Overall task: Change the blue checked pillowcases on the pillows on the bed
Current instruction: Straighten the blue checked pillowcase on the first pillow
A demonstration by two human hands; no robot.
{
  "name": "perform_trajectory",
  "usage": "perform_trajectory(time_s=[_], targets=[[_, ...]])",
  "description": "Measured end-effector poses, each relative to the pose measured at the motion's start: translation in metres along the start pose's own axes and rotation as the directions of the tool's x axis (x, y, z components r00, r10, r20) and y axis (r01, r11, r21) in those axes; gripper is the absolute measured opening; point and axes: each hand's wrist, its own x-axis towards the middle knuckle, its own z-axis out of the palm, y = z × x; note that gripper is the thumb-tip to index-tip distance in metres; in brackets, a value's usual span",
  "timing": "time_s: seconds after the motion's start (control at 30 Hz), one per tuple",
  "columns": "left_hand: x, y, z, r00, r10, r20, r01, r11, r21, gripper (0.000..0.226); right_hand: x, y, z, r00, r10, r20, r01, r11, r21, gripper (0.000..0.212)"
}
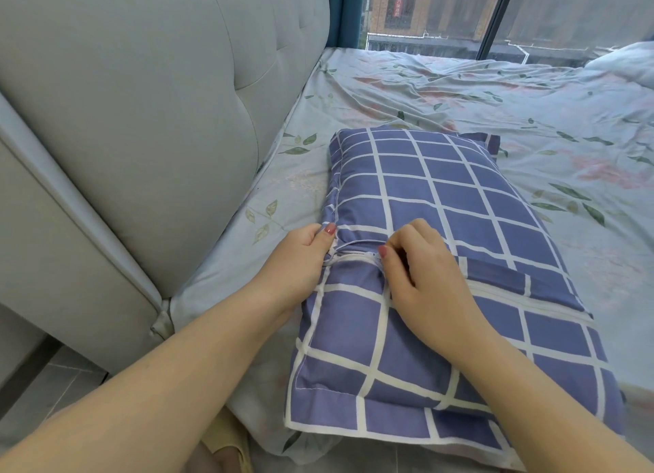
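Note:
A pillow in a blue checked pillowcase (442, 196) lies on the bed near its left edge, with a white zipper line (531, 301) running across its upper face. My left hand (300, 256) grips the pillowcase's left edge at the zipper's end, thumb on top. My right hand (421, 270) rests on the pillow just to the right, its thumb and curled fingers pinching at the zipper; the pull itself is hidden under the fingers.
The floral bedsheet (495, 111) is rumpled toward the window (442, 12). A padded grey headboard (141, 118) rises on the left. A pale pillow or duvet (626, 60) lies at the far right. Grey floor tiles (42, 384) show at lower left.

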Motion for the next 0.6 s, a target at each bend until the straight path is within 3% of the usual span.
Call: perform_trajectory(time_s=[0.5,0.6], targets=[[0.011,-0.015,-0.003,0.999,-0.039,-0.037,0.044,0.988,0.147,0.041,-0.011,0.012,-0.015,0.997,0.063,0.05,-0.065,0.997,0.042,0.017],[0.007,-0.006,-0.004,0.983,0.145,-0.109,-0.122,0.973,0.197,0.032,-0.011,0.012,-0.013,0.996,0.069,0.049,-0.071,0.996,0.05,0.017]])
